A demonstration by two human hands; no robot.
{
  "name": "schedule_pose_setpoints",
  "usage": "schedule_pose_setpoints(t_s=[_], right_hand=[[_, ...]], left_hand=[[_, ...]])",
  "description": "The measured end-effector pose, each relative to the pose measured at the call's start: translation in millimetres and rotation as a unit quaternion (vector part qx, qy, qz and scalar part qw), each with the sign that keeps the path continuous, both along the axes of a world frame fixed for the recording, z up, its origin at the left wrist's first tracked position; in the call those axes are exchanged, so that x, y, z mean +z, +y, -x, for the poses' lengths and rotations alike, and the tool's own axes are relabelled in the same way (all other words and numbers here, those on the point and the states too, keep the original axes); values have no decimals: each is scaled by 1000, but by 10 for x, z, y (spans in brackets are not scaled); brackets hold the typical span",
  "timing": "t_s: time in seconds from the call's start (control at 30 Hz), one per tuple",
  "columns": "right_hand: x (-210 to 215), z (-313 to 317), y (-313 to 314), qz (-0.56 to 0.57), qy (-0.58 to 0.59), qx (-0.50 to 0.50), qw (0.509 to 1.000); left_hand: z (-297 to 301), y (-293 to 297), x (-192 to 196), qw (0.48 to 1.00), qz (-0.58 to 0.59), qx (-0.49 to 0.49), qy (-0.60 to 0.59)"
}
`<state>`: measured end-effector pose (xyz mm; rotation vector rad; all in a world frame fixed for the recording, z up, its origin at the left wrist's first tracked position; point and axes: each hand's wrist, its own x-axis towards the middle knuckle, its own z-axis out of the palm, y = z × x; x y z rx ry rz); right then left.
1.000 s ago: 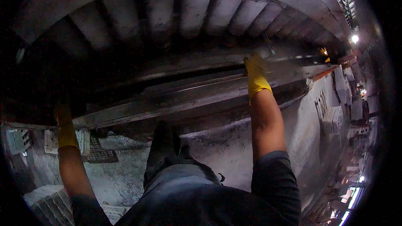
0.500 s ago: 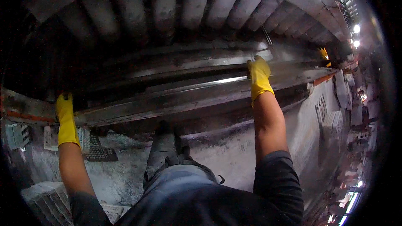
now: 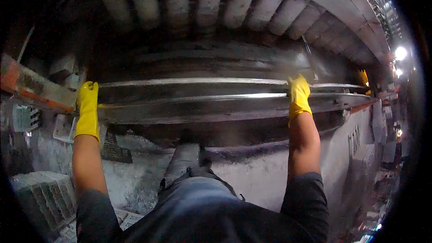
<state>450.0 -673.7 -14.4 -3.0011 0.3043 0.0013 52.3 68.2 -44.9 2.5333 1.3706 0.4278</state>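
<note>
A long, narrow metal bar with a pale edge runs left to right in front of me. Just nearer lies a second, broader metal beam, its shiny upper edge roughly parallel. My left hand, in a yellow rubber glove, is closed at the bar's left end, beside the orange-edged frame. Well to the right, my right hand, gloved the same, curls over the bar with blurred fingertips. Another person's yellow glove shows at the far right end.
Beyond the bar, a row of pale rollers or ribs curves under a broad rim. A thin rod stands behind my right hand. Stacked pale slabs lie at lower left. The gap behind the bars is dark.
The view has turned and shifted. Both hands appear further right in it, the left one higher. The pale-edged bar now spans plainly between my hands, level and closer to the near beam.
</note>
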Motion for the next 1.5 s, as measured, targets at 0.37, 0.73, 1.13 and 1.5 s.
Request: schedule_pose_setpoints(t_s=[0.37, 0.73, 1.13, 1.5], right_hand=[[-49, 20, -78, -21, -9, -5, 1000], [-35, 20, -82, -40, 15, -26, 999], [-1, 59, -36, -8, -4, -12, 1000], [16, 91, -23, -31, -1, -32, 999]], left_hand=[[-1, -61, 21, 1000, 17, 23, 3], [-20, 7, -89, 1000, -1, 16, -8], [40, 231, -287, 1000, -6, 18, -5], [44, 232, -295, 1000, -3, 10, -18]])
